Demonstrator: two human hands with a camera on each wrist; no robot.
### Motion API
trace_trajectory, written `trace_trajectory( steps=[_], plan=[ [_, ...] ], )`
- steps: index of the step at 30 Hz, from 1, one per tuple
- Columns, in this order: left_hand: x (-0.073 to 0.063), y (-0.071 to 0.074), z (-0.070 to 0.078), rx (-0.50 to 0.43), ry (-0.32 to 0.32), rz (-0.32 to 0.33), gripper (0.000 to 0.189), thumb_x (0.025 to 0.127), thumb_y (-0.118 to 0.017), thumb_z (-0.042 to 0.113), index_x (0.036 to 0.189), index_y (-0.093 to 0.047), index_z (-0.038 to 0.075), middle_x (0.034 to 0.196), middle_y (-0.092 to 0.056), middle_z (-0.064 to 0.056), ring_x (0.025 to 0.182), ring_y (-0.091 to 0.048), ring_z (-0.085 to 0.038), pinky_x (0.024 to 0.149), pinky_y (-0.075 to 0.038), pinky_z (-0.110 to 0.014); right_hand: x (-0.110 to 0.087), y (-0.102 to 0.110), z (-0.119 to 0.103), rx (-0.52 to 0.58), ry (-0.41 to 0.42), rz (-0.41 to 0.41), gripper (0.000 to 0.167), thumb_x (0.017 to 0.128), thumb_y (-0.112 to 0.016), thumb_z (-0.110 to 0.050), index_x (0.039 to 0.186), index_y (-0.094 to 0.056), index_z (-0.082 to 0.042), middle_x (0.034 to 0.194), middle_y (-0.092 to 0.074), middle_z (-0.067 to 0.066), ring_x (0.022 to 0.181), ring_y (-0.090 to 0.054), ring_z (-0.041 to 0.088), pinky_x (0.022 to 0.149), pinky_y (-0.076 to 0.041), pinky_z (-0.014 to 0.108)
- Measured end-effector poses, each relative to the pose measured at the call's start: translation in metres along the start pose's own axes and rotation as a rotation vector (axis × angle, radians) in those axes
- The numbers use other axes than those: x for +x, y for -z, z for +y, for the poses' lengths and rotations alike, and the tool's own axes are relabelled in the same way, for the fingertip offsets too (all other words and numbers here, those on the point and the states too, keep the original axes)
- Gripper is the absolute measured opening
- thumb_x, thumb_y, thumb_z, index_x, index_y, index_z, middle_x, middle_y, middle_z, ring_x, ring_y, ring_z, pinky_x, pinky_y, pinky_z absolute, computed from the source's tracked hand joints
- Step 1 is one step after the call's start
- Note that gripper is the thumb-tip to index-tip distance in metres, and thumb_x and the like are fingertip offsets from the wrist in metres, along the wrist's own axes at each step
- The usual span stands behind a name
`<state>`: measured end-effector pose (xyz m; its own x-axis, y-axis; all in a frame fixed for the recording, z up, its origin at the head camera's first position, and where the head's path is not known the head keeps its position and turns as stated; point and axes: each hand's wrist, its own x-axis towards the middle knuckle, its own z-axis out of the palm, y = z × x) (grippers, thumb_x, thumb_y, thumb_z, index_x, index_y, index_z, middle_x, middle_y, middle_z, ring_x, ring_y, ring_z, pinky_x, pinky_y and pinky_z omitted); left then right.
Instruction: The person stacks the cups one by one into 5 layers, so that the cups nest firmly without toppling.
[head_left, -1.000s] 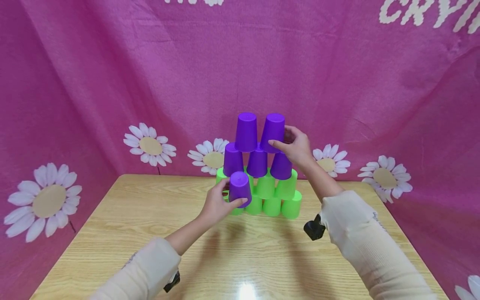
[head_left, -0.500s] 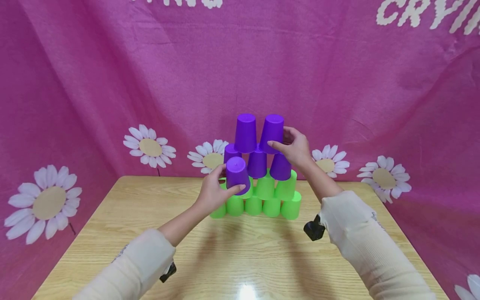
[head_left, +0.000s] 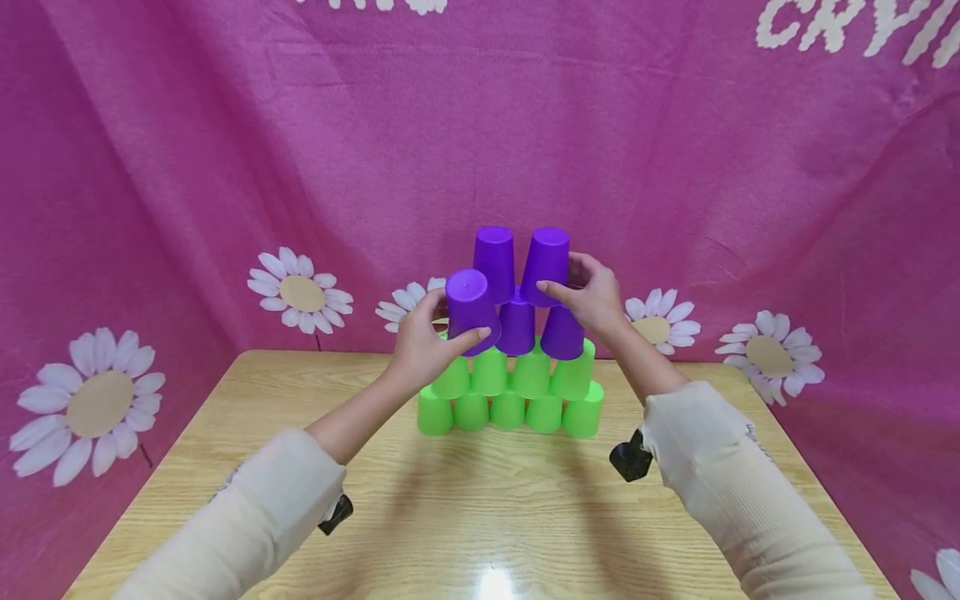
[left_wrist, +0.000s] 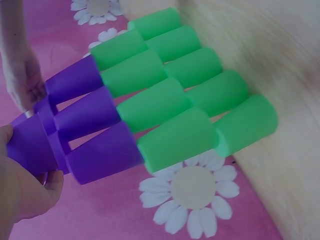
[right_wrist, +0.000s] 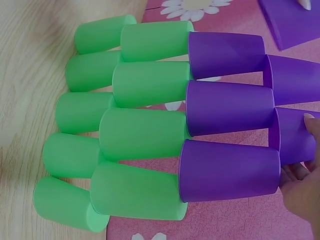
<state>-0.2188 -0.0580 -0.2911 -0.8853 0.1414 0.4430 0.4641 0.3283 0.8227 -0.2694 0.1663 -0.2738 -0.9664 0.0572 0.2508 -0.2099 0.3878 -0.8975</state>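
My left hand [head_left: 422, 343] grips an upside-down purple cup [head_left: 471, 315] between thumb and fingers, raised in front of the stack's left side. That cup partly hides the left cup of the row of three purple cups [right_wrist: 230, 107]. With my right hand [head_left: 597, 297], I hold the right-hand purple cup [head_left: 546, 265] of the top pair, which stands on that row. Beside it is the top left purple cup [head_left: 495, 254], untouched by the right hand. Under the purple cups are two rows of upside-down green cups [left_wrist: 155, 105], several in each.
The stack stands toward the back of a wooden table [head_left: 285, 450]. Behind it hangs a pink cloth [head_left: 480, 133] with daisies and white letters. A black wrist device [head_left: 632, 457] sits under the right sleeve [head_left: 720, 467].
The left hand has lifted its purple cup from low in front of the green cups up to the purple rows, drifting slightly left. The right hand stays on the top right cup.
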Motion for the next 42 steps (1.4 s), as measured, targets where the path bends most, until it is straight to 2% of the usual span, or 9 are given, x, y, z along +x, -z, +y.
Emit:
trace_trajectory(
  steps=[7,17,23,27,42],
  plan=[
    [0.011,0.007,0.017,0.018,0.016,0.02,0.057,0.074,-0.076,0.012,0.122,-0.051,-0.003,0.112,-0.062,-0.022,0.104,-0.06,-0.033,0.088,-0.052,-0.044,0.0,0.0,0.0,-0.011,0.002,-0.004,0.06,0.083,-0.068,-0.013,0.135,-0.042,0.002,0.129,-0.054,0.023,0.118,-0.053,0.034,0.102,-0.044,0.04],
    [0.022,0.009,0.032,0.022,0.046,0.032,0.058,0.075,-0.076,0.016,0.124,-0.05,-0.001,0.114,-0.061,-0.02,0.107,-0.059,-0.031,0.092,-0.051,-0.042,-0.001,0.001,0.0,-0.025,0.018,0.002,0.058,0.083,-0.068,-0.014,0.133,-0.043,0.002,0.128,-0.055,0.023,0.118,-0.054,0.034,0.101,-0.045,0.039],
    [0.028,0.009,0.037,0.029,0.03,0.041,0.055,0.075,-0.076,0.016,0.122,-0.051,-0.001,0.11,-0.063,-0.02,0.102,-0.06,-0.029,0.09,-0.051,-0.04,-0.004,0.0,-0.001,-0.029,0.044,0.012,0.059,0.081,-0.071,-0.019,0.131,-0.046,0.002,0.124,-0.057,0.023,0.113,-0.057,0.033,0.098,-0.048,0.037],
    [0.034,0.01,0.044,0.039,0.012,0.05,0.055,0.076,-0.075,0.017,0.122,-0.051,-0.001,0.11,-0.063,-0.019,0.101,-0.061,-0.029,0.09,-0.051,-0.04,-0.002,0.001,0.0,-0.02,0.032,-0.004,0.058,0.083,-0.068,-0.014,0.132,-0.044,0.003,0.126,-0.055,0.024,0.116,-0.055,0.035,0.1,-0.046,0.04],
    [0.064,0.011,0.071,0.048,0.02,0.069,0.058,0.078,-0.073,0.018,0.128,-0.048,0.003,0.118,-0.061,-0.016,0.104,-0.062,-0.027,0.089,-0.052,-0.035,0.0,0.002,0.0,-0.026,0.014,-0.016,0.057,0.083,-0.068,-0.013,0.133,-0.044,0.001,0.126,-0.056,0.023,0.117,-0.055,0.033,0.101,-0.046,0.04]
  ],
)
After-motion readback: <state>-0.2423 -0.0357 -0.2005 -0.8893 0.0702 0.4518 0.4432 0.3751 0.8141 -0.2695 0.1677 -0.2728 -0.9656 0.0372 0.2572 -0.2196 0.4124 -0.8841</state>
